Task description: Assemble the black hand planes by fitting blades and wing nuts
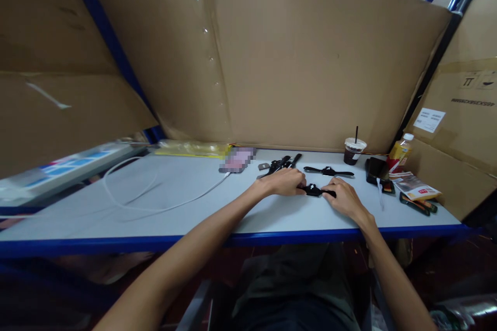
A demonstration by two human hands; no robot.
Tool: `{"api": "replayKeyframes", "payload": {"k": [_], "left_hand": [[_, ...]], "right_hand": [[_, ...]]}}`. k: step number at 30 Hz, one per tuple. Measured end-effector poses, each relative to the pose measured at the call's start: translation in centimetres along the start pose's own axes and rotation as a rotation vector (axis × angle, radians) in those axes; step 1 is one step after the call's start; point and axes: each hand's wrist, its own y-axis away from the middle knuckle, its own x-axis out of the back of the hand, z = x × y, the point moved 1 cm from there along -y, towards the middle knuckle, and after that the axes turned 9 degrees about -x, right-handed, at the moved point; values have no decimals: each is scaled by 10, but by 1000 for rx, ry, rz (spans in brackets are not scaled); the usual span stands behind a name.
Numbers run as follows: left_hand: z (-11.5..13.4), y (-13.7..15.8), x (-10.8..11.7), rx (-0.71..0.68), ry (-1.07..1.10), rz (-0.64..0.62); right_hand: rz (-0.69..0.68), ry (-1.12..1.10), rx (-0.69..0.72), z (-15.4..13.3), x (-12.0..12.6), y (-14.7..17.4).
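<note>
A black spokeshave [312,190], with a wider middle and a handle at each side, is between my two hands just above or on the white tabletop [186,212]. My left hand [285,182] is closed around its left end, the fingers curled out of sight. On the other handle, my right hand [341,196] pinches with thumb and fingers. Behind them a second black spokeshave [329,170] lies flat. Left of it, beyond my left hand, is a pile of similar black tools [281,163], partly hidden by that hand. A small grey piece [263,166] lies beside the pile.
A phone [237,160] with a white cable [182,201] lies to the left, near yellow-edged plastic packaging [194,149]. Rightward stand a drink cup [354,151] and a bottle [399,152], with a black case [376,169] and a packet [415,186]. Cardboard walls [310,62] enclose the table.
</note>
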Motion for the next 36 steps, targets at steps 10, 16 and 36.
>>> {"api": "replayKeyframes", "payload": {"k": [10, 16, 36], "left_hand": [[3, -7, -5, -8, -36, 165], [-3, 0, -4, -15, -27, 24], [4, 0, 0, -23, -76, 6]], "right_hand": [[7, 4, 17, 0, 0, 0], [12, -10, 15, 1, -2, -1], [1, -10, 7, -1, 0, 0]]}}
